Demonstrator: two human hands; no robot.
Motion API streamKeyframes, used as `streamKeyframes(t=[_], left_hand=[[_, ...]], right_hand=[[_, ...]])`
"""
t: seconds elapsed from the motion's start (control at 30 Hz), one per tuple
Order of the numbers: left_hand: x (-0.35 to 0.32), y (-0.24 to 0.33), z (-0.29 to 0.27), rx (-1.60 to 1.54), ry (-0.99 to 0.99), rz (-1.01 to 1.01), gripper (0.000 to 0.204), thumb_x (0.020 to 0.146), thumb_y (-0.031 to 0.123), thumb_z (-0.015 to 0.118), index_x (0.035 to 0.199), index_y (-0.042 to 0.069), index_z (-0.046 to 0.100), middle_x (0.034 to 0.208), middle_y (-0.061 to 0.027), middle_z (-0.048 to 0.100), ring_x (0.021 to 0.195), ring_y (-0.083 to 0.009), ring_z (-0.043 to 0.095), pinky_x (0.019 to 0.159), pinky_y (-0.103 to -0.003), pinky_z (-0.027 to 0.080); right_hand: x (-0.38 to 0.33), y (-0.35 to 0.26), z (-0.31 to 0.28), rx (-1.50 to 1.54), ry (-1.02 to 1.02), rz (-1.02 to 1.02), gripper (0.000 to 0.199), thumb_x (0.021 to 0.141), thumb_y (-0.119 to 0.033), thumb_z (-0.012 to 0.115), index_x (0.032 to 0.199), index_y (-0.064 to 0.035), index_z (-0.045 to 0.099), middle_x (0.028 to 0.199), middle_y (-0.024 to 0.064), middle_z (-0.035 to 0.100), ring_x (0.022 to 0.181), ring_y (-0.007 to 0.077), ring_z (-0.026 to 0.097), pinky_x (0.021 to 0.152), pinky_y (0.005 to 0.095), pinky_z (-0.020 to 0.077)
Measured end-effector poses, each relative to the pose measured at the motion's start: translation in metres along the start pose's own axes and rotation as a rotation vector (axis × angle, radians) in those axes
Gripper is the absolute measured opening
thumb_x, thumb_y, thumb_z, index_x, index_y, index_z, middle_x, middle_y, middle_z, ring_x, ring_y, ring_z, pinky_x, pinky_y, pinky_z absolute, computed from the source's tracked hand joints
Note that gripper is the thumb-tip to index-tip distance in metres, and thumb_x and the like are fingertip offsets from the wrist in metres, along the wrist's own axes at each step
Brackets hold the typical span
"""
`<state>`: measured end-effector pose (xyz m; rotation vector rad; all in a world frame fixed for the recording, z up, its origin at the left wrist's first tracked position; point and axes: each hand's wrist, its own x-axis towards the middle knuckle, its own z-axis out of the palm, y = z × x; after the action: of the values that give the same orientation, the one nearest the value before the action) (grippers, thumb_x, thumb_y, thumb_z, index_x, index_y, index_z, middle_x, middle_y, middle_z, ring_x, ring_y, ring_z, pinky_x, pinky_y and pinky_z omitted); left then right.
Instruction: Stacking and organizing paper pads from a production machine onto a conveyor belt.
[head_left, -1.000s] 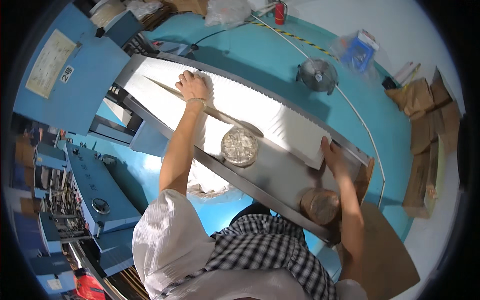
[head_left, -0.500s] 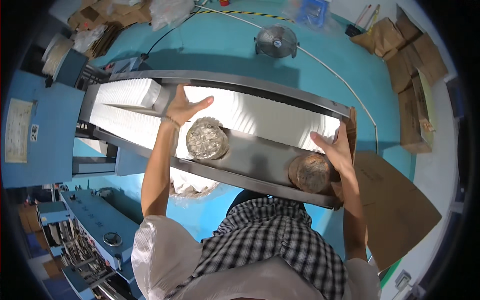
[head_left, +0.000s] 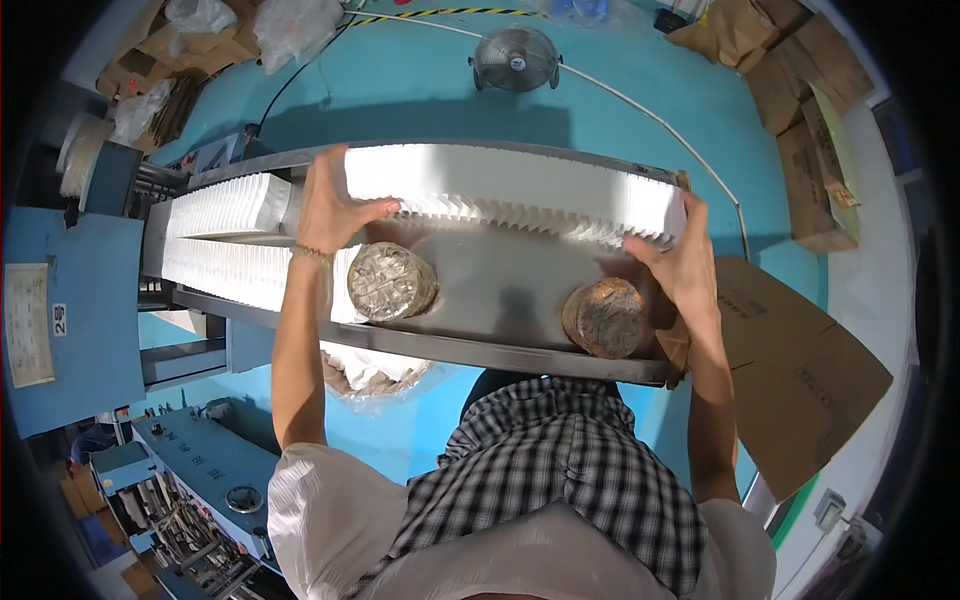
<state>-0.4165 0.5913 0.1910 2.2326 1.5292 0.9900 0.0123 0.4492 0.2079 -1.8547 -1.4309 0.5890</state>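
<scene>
From my remote station I see the long white stack [head_left: 510, 180] now covering the dark gap that showed earlier along the metal tray's [head_left: 490, 270] far wall, held at its ends between the left hand [head_left: 328, 210], thumb spread wide, and the curled right hand [head_left: 684, 264].

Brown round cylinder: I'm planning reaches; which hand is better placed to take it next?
Probably the right hand: nearer the cylinder than the left hand, though both hold the long white pleated stack.
</scene>
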Motion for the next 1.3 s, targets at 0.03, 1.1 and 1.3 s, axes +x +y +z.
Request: streamKeyframes(t=[0.03,1.1,1.3], left_hand=[[0.004,0.005,0.002,0.016,-0.043,0.006,0.103,0.054,0.044,0.097,0.136,0.006,0.047,0.13,-0.0267,0.052,0.122,-0.0407,0.052,0.103,-0.046,0.042],[-0.137,0.502,0.075,-0.402,0.144,1.101,0.076,0.068,0.021,0.086,0.135,0.006,0.054,0.141,-0.0179,0.041,0.13,-0.0377,0.045,0.103,-0.048,0.049],[-0.314,0.678,0.185,-0.881,-0.185,1.132,0.077,0.054,0.017,0.092,0.126,0.022,0.065,0.144,-0.0209,0.03,0.128,-0.0429,0.037,0.106,-0.05,0.038]], right_hand=[[0.005,-0.007,0.003,-0.111,0.039,-0.12,0.096,0.069,-0.021,0.091,0.144,-0.005,0.032,0.143,0.0294,0.043,0.132,0.0422,0.045,0.102,0.046,0.0441],[-0.462,0.023,-0.258,-0.827,1.372,-0.019,0.068,0.064,-0.029,0.082,0.129,-0.0208,0.063,0.144,0.0159,0.037,0.132,0.041,0.041,0.081,0.0456,0.0626],[-0.666,0.067,-0.281,-0.969,1.443,0.565,0.075,0.069,-0.042,0.084,0.136,-0.0205,0.059,0.143,0.0175,0.04,0.135,0.0391,0.039,0.1,0.058,0.0495]])
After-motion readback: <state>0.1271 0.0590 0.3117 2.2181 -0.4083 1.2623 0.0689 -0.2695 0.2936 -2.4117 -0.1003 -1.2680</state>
